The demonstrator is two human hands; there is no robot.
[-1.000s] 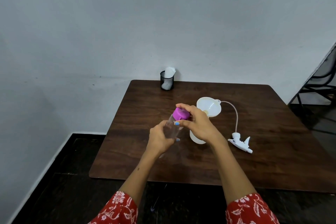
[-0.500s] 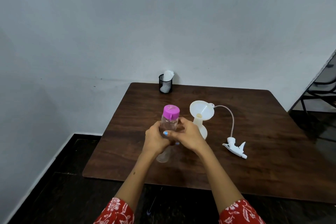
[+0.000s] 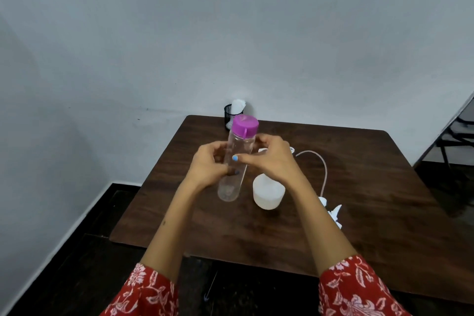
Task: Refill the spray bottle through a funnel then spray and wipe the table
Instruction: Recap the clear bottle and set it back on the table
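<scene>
You are holding the clear water bottle (image 3: pixel 233 167) higher now than half a second ago, and your right hand (image 3: pixel 266 159) is no longer up on the purple cap (image 3: pixel 245 125) as it was a second ago; it is gripping the barrel from the 3 o'clock side. Your left hand (image 3: pixel 209 165) is clasping the same barrel from 9 o'clock. The cap is still seated on the neck, and the bottle is tilting slightly with its base toward you. This suggests the pour is not yet possible: the cap still needs to come off.

The white spray bottle (image 3: pixel 268 194) is standing on the table (image 3: pixel 384 187) just at 4 o'clock of the clear bottle's base. Your right hand is hiding most of its neck and the funnel there; only a sliver of white is showing beside your fingers. The sprayer head (image 3: pixel 333 213) is lying at 3 o'clock of that bottle, its tube (image 3: pixel 322 161) arching back toward the neck. A black mesh cup (image 3: pixel 229 117) holding white tissue (image 3: pixel 238 105) is sitting at the table's 12 o'clock edge, well apart. Nothing is blocking the pour except the cap, though the loose tube is lying close to your right forearm.
</scene>
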